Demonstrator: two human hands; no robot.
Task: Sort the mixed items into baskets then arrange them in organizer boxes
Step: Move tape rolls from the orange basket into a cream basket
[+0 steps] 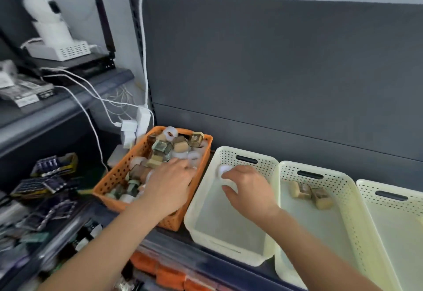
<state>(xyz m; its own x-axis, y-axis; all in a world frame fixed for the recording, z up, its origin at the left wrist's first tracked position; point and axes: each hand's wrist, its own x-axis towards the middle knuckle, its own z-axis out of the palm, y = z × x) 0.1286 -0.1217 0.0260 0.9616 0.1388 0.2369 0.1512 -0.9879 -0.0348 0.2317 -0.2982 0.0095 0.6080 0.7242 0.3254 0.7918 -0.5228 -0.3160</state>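
Left hand lies palm-down, fingers stretched, on the mixed items in the orange basket. Right hand is inside the first cream basket just beside it, fingers curled at a blurred white piece; can't tell if it's gripped. The second cream basket holds two tan blocks; all the baskets sit on a shelf.

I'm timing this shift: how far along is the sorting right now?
Barely started. Done: two tan boxes lie in the middle cream basket. In hand: the right hand holds a white round item over the first cream basket; the left hand reaches into the orange basket. Left: its heaped pile, then the organizer boxes.
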